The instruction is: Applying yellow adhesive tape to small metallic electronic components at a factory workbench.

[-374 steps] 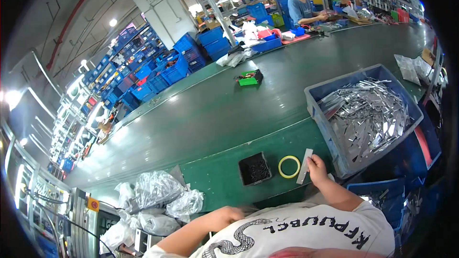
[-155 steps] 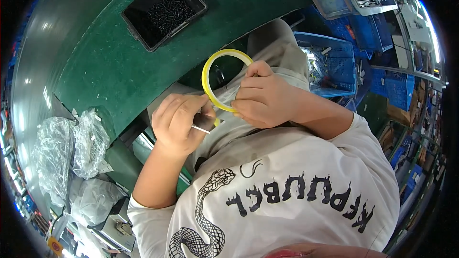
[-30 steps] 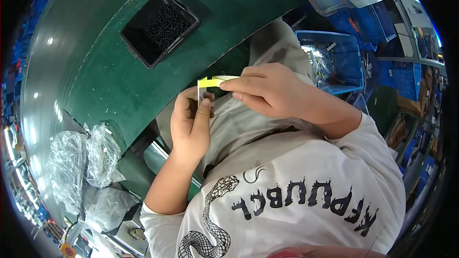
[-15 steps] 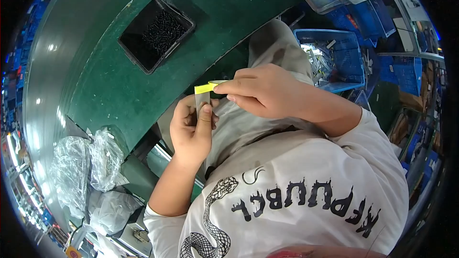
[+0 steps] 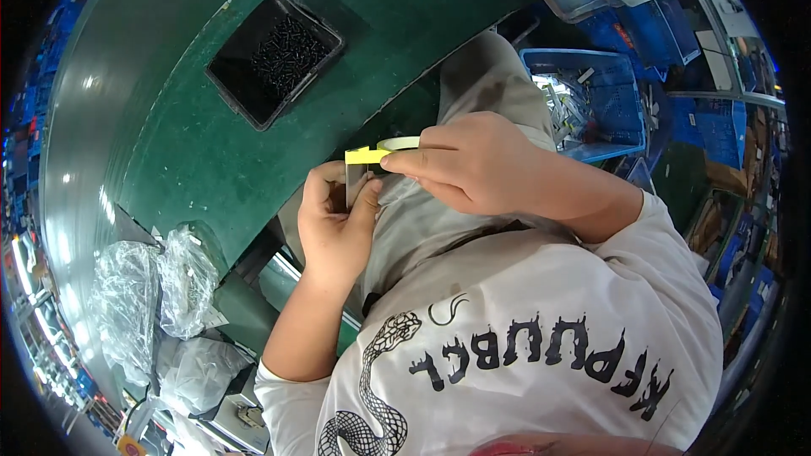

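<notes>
My left hand point(image 5: 331, 232) is closed around a flat grey metal piece point(image 5: 356, 187), gripping it between thumb and fingers with its upper end sticking out. Bright yellow tape point(image 5: 358, 155) lies across that upper end and runs to the right. A tape roll point(image 5: 400, 143), seen nearly edge-on with a pale rim, is at the other end of the strip. My right hand point(image 5: 486, 162) pinches the roll, its index finger along the tape. Both hands are held above my lap, beside the table edge. The lower part of the metal piece is hidden by my fingers.
On the green table point(image 5: 186, 169) stands a black bin point(image 5: 226, 87) with many small black parts. Blue crates point(image 5: 621, 101) of metal pieces are at the right and upper right. Clear plastic bags point(image 5: 127, 295) lie at the lower left.
My right hand has shifted slightly right, and more of the tape roll shows. The yellow strip between roll and metal piece looks longer. My left hand keeps its hold.
</notes>
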`<state>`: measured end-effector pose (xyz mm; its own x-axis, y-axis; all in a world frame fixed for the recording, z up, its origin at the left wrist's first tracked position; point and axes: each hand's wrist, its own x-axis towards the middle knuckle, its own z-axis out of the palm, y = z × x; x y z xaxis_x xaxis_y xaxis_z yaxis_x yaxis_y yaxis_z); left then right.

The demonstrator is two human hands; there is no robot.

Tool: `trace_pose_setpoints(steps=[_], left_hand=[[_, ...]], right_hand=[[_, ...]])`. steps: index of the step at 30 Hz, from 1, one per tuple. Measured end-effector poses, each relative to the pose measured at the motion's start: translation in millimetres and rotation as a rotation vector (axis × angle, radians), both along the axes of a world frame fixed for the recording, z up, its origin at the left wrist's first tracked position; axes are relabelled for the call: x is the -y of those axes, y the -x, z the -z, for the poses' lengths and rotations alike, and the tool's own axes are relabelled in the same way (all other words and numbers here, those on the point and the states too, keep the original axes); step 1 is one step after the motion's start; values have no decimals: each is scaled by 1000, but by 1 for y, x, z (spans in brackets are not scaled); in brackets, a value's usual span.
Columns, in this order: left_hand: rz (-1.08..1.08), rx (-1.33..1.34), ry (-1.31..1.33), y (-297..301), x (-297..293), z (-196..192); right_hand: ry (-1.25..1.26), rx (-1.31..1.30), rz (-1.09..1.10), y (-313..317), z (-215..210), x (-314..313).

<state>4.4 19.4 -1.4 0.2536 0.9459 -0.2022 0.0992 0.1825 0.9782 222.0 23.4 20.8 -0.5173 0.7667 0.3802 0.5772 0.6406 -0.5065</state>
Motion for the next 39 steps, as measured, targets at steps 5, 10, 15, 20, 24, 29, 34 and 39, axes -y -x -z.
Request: trace_pose_setpoints(steps=[5, 10, 15, 20, 24, 29, 34, 39], left_hand=[[-6, 23, -11, -2, 2, -4], [-14, 74, 76, -4, 3, -9], [-36, 55, -28, -2, 3, 0], [-54, -23, -195, 0, 2, 5], [-24, -237, -340, 2, 0, 5], [16, -344, -387, 2, 1, 3], [24, -236, -170, -2, 0, -4], [-8, -139, -155, 2, -1, -4]], right_hand=[[13, -15, 22, 1, 2, 0], [33, -21, 37, 1, 4, 0], [47, -39, 42, 3, 6, 1], [42, -47, 46, 4, 6, 2], [12, -60, 58, 6, 5, 3], [33, -47, 37, 6, 3, 3], [24, 9, 32, 2, 4, 3], [1, 61, 65, -4, 8, 4]])
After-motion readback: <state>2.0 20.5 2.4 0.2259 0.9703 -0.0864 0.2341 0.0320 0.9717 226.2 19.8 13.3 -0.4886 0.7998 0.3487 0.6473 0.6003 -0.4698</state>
